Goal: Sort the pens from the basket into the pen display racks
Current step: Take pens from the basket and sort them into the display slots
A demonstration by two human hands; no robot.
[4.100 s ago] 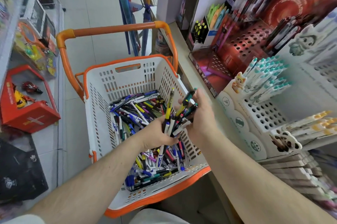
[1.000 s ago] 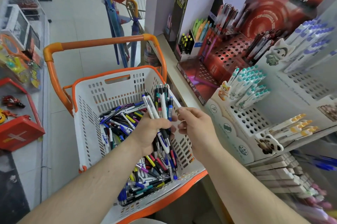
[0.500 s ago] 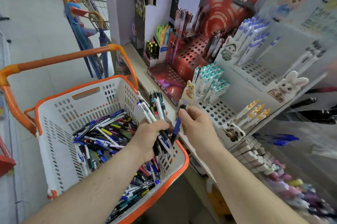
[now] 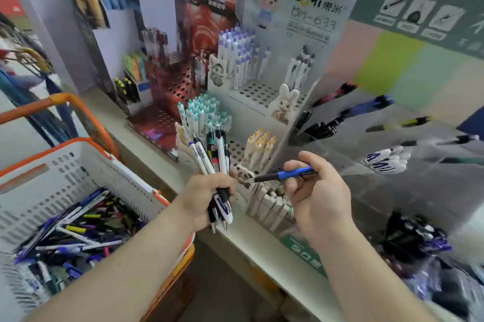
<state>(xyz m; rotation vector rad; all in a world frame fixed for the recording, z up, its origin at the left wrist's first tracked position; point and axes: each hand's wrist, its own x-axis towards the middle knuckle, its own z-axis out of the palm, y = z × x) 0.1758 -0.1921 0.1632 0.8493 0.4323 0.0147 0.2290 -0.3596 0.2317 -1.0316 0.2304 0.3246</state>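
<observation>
My left hand (image 4: 207,197) grips a bundle of pens (image 4: 213,154) upright, in front of the white display rack (image 4: 251,109). My right hand (image 4: 318,196) pinches a single blue pen (image 4: 281,176), held nearly level with its tip pointing left toward the bundle. The white-and-orange basket (image 4: 125,172) sits at the lower left, with many loose pens (image 4: 70,238) piled in it. On the right, a clear tilted rack (image 4: 366,143) holds groups of black, blue, yellow and white pens.
A red perforated pen rack (image 4: 172,86) stands behind the white one on the counter (image 4: 262,243). Boxes of erasers (image 4: 269,206) sit at the counter edge under my right hand. Bagged dark pens (image 4: 416,238) lie at the lower right. The basket's orange handle (image 4: 78,112) rises at the left.
My view has swung right from the basket to the racks. My right hand drew the blue pen out of the bundle and moved right, turning it level. The left hand lifted the bundle clear of the basket.
</observation>
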